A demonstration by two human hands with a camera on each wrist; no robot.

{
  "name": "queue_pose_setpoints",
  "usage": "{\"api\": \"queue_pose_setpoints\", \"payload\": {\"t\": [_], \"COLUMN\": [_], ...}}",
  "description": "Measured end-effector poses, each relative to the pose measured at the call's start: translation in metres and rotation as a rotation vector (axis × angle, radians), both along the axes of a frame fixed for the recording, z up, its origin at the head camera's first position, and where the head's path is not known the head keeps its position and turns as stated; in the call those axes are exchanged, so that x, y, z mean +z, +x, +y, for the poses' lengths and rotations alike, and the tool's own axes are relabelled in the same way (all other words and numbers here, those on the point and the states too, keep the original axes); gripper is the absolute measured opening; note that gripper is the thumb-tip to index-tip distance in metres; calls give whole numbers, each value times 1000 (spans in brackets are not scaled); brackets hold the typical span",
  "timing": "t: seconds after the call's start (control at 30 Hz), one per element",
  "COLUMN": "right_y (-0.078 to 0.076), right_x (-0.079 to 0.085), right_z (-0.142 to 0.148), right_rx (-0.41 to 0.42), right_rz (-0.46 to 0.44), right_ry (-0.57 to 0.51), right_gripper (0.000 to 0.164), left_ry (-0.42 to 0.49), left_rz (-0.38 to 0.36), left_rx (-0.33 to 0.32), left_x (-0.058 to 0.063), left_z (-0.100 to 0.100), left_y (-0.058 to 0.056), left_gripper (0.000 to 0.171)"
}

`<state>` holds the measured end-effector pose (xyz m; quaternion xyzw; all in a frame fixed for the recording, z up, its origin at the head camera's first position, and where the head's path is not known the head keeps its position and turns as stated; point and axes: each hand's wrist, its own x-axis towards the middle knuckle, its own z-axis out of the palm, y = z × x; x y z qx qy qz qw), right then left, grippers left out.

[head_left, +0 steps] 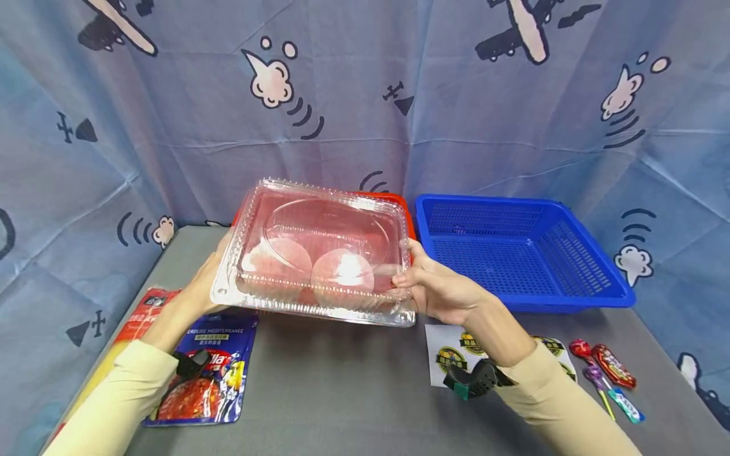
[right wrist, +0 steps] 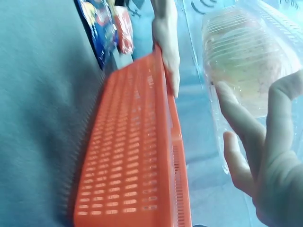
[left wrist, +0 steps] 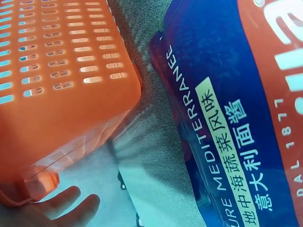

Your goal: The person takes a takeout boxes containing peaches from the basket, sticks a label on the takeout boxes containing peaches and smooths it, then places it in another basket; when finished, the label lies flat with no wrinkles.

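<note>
A clear plastic clamshell box (head_left: 327,221) with two round, pinkish, fruit-like things (head_left: 342,272) inside is held up, tilted, in front of a red basket (head_left: 409,212). My right hand (head_left: 445,288) grips its right end, with the thumb on the lid; in the right wrist view, spread fingers (right wrist: 241,113) touch the box. The clamshell partly hides my left hand (head_left: 208,278) in the head view. In the right wrist view the left hand (right wrist: 168,59) lies at the red basket's rim, below the clamshell. Its grip on the rim is hidden.
A blue basket (head_left: 490,253) stands at back right. A blue sauce pouch (head_left: 219,373) and a red-yellow packet (head_left: 116,342) lie left. Stickers (head_left: 450,358), lollipops (head_left: 593,373) and a red-wrapped candy (head_left: 613,366) lie right. A patterned curtain (head_left: 365,95) hangs behind the table.
</note>
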<state>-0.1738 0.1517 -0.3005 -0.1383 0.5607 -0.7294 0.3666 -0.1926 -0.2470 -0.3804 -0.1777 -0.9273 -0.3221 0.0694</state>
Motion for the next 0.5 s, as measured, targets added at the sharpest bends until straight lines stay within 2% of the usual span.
{"api": "queue_pose_setpoints", "payload": {"t": [0.17,0.23,0.37,0.5], "right_y": [28,39,57,71], "right_x": [-4,-8,-18,-30], "right_z": [15,22,33,43], "right_rx": [33,41,57,63], "right_rz": [19,20,4,-18], "right_ry": [6,2,-8,0], "right_gripper": [81,84,86,88], "left_ry": [-160,-204,-219,-219], "left_rz": [-49,-95,-163,-174], "left_rx": [14,50,109,123], "left_x": [1,3,5,6], "left_z": [2,4,8,10], "left_y": [-1,-2,-3,-2], "left_gripper": [82,88,107,118]}}
